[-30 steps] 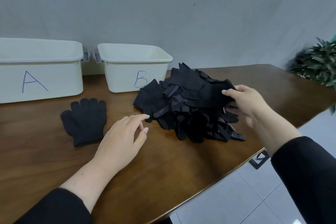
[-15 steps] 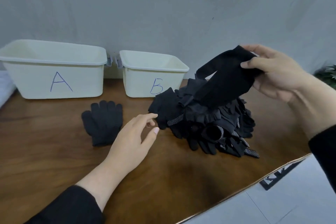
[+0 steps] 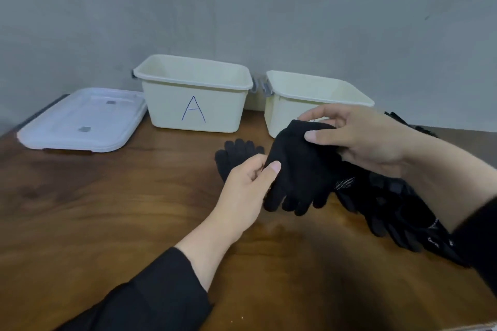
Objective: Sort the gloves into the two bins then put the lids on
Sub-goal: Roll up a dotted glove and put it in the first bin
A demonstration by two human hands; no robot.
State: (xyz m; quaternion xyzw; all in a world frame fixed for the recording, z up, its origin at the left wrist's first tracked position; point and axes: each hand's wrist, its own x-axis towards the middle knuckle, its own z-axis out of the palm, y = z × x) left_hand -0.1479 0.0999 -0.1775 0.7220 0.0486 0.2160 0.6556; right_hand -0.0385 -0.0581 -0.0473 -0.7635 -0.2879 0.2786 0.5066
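Wooden table (image 3: 94, 209) before a grey wall: left of bin A (image 3: 194, 94), stacked white lids (image 3: 80, 121); right of it, the second bin (image 3: 309, 97), label hidden. Left hand (image 3: 248, 185) and right hand (image 3: 368, 140) pinch a knit black glove (image 3: 298, 169), fingers drooping; a flat glove (image 3: 236, 156) and the pile (image 3: 398, 209) are partly covered.

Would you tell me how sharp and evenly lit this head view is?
Head view: soft, slightly blurred throughout; wide-angle bend tilts bin A and the lid; the black glove and pile lose detail; a dark shadow falls on the table near its front edge.

Matt knit-cloth glove (image 3: 298, 169), smooth plastic bins (image 3: 193, 105), glossy wood table (image 3: 107, 209).
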